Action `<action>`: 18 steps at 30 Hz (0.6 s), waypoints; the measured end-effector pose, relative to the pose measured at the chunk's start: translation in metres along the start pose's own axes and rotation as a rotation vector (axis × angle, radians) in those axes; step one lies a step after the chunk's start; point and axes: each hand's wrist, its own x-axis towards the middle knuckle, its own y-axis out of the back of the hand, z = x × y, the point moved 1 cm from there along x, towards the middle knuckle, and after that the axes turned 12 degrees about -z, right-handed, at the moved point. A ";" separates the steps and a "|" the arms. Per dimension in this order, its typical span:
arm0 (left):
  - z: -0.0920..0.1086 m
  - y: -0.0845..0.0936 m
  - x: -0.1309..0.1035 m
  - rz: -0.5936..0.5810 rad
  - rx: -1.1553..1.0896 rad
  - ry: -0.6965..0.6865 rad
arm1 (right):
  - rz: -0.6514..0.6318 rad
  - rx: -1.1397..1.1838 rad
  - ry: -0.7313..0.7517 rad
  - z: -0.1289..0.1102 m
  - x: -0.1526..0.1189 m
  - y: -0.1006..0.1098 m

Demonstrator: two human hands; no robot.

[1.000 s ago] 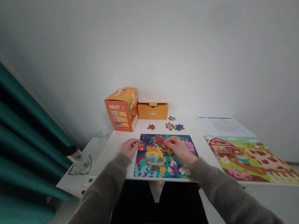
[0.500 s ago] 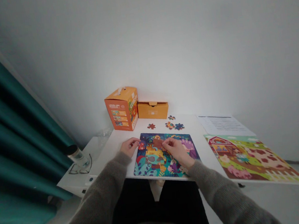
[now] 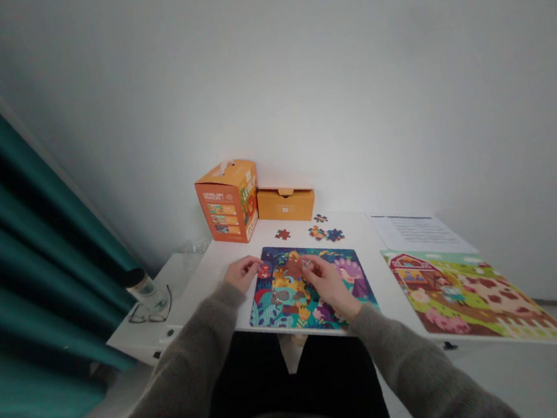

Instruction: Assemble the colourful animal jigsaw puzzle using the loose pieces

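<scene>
A colourful jigsaw puzzle [image 3: 290, 313] with jungle animals lies on the white table in front of me. My right hand [image 3: 328, 282] is over its upper middle, thumb and forefinger pinched on a small puzzle piece [image 3: 306, 265] beside the brown animal picture. The fingers partly cover that piece. At the puzzle's upper left edge is my left hand [image 3: 242, 273], its thumb and forefinger drawn together and touching the border near a red figure. Whether anything is between those fingertips is hidden.
Several loose pieces [image 3: 334, 235] lie behind the puzzle, with a reddish one [image 3: 282, 234] apart. An orange puzzle box [image 3: 223, 208] and a yellow box [image 3: 285, 205] stand by the wall. Right are a farm puzzle [image 3: 469, 294] and paper [image 3: 416, 230]; left, glasses [image 3: 149, 318] and a jar [image 3: 148, 294].
The plain brown patch by my right fingertips now shows as a brown animal picture. My right hand has shifted only slightly. The left hand stays at the puzzle's edge.
</scene>
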 end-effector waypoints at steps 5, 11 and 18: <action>0.003 0.000 -0.001 -0.008 -0.013 0.016 | -0.012 0.029 0.018 0.002 0.001 0.002; 0.004 0.000 -0.001 -0.008 -0.023 0.006 | -0.004 0.052 0.016 0.001 0.001 0.002; 0.011 0.002 -0.002 -0.038 -0.029 -0.004 | -0.084 -0.017 -0.019 -0.001 -0.003 -0.003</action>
